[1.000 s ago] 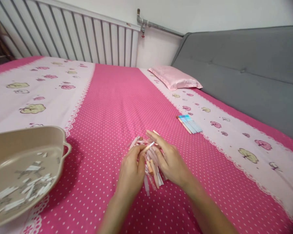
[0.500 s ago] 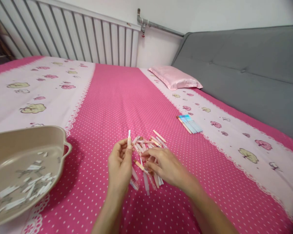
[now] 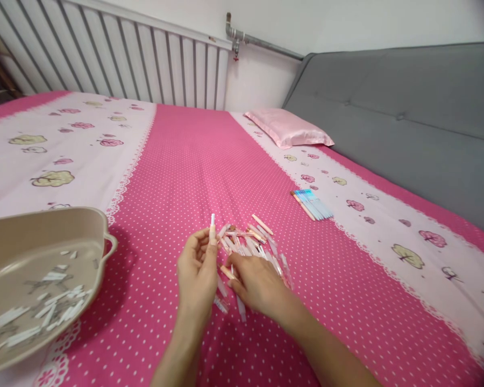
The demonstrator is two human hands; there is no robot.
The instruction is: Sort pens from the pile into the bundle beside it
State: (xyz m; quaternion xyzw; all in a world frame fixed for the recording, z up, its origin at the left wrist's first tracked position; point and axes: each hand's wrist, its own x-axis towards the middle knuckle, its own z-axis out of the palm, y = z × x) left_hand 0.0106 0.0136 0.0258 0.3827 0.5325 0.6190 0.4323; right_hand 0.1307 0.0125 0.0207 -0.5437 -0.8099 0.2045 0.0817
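Note:
A heap of small pink, white and orange stick-like pieces [image 3: 248, 242] lies on the pink dotted bedsheet [image 3: 210, 172] in front of me. My left hand [image 3: 197, 271] is raised just left of the heap, thumb and fingers pinched on one small white stick [image 3: 212, 224] held upright. My right hand [image 3: 256, 285] rests low on the near side of the heap, fingers curled on an orange-tipped stick [image 3: 228, 272]. Several sticks lie under and between the two hands.
A beige basin [image 3: 100, 226] holding several white pieces sits at the left. A bundle of blue sticks [image 3: 312, 204] lies farther right. A pink pillow [image 3: 288, 129] and a grey headboard [image 3: 407, 118] are at the right, a white radiator behind.
My hands came apart over the heap. The left hand lifted one white stick upright to the left. The right hand dropped onto the near sticks and slid slightly toward me.

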